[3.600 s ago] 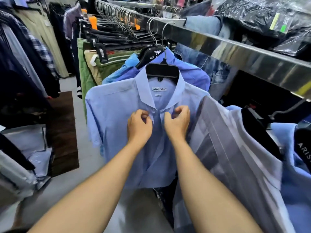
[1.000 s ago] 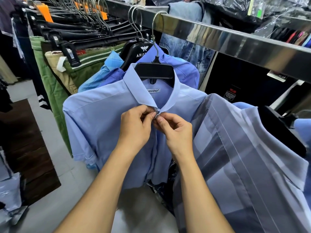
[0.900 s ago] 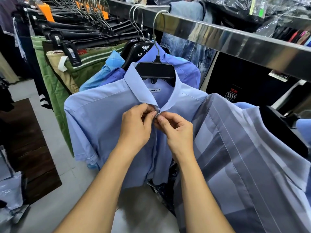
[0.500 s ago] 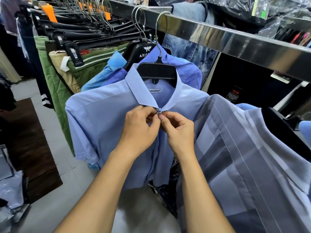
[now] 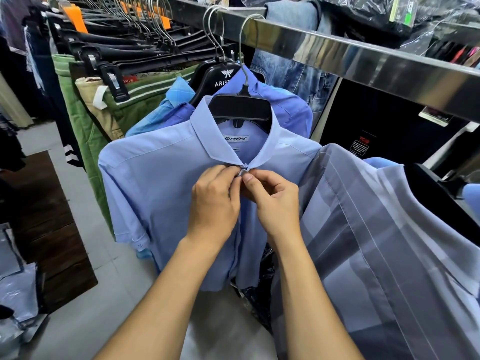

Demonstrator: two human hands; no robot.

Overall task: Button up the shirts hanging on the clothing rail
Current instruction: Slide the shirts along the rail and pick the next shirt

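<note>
Your left hand and right hand meet at the collar of the light blue shirt, fingertips pinching the placket edges together at the top button just below the collar points. It hangs on a black hanger from the steel rail above your hands. You seem early: below your hands the front hangs parted, those buttons apparently undone. To your right, the grey striped shirt waits.

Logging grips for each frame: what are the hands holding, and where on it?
Both the left hand and right hand pinch the light blue shirt at its front opening, just below the collar.
</note>
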